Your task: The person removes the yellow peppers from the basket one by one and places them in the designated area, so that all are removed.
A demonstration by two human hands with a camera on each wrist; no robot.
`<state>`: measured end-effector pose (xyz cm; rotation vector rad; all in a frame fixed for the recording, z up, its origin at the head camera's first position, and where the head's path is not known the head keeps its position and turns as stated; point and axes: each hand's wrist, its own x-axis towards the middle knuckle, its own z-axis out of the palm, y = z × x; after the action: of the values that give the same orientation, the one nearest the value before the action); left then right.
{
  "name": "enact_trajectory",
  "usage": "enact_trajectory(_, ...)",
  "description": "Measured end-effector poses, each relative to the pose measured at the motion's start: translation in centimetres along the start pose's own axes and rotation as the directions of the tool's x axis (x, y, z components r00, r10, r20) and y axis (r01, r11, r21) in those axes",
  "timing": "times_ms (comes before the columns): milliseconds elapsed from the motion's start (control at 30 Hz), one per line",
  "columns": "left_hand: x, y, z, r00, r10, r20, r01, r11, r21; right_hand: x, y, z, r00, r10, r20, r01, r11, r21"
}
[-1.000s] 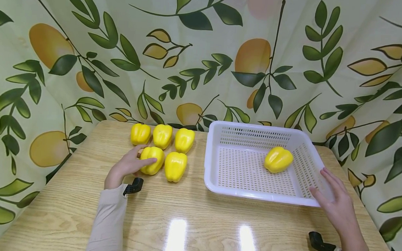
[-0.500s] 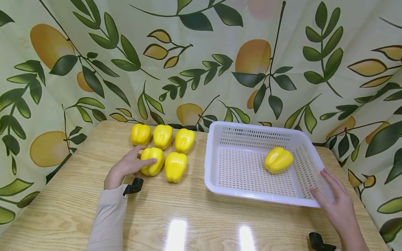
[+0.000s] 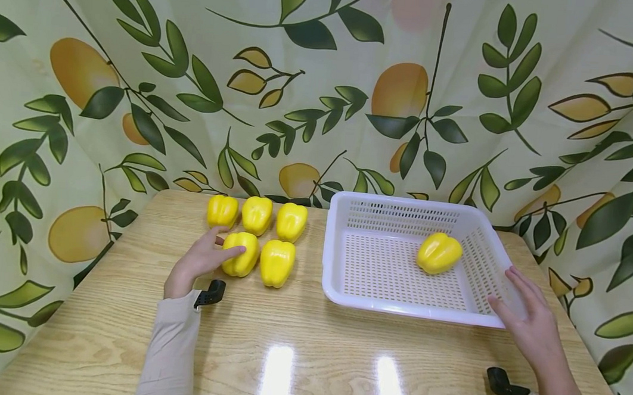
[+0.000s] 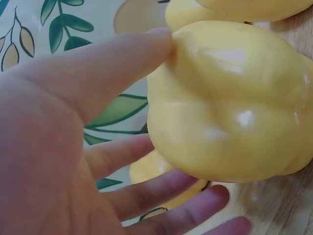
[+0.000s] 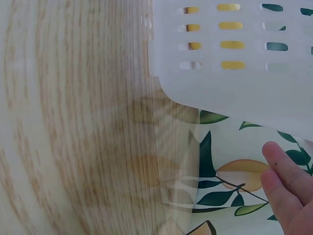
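The left hand point(image 3: 197, 261) curls thumb and fingers round a glossy, lobed yellow pepper point(image 3: 241, 254), the front-left one of five clustered on the pale wood-grain table point(image 3: 308, 352). At three o'clock from that cluster sits a white perforated plastic basket point(image 3: 391, 306), a sixth smooth pepper point(image 3: 439, 253) lying toward its right wall. The right hand point(image 3: 530, 328) rests with straight, spread fingers against the basket's near right corner, gripping nothing.
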<state>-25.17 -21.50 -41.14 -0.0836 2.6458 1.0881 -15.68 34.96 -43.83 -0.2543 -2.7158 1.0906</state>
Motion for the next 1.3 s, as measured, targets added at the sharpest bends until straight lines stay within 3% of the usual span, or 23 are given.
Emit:
enact_trajectory(433,0.1,0.4,-0.5,0.991,0.073,-0.113,-0.077,0.997,-0.032,0.0,0.0,-0.1,1.0,0.025,0.007,-0.025,1.0,-0.006)
enact_trajectory(733,-0.5,1.3,-0.8,0.972,0.142,-0.189,-0.158,0.985,-0.07,0.0,0.0,0.0,1.0,0.011,-0.002,-0.011,1.0,0.002)
enact_trajectory(900,-0.9,1.7,-0.7,0.96,0.19,-0.203,-0.213,0.972,-0.097,0.0,0.1,0.0,1.0,0.01,-0.001,-0.01,1.0,-0.001)
enact_trajectory(1300,-1.4,3.3,0.1,0.944,0.234,-0.232,-0.265,0.957,-0.115,0.1,0.0,0.0,1.0,0.018,0.002,-0.018,1.0,-0.008)
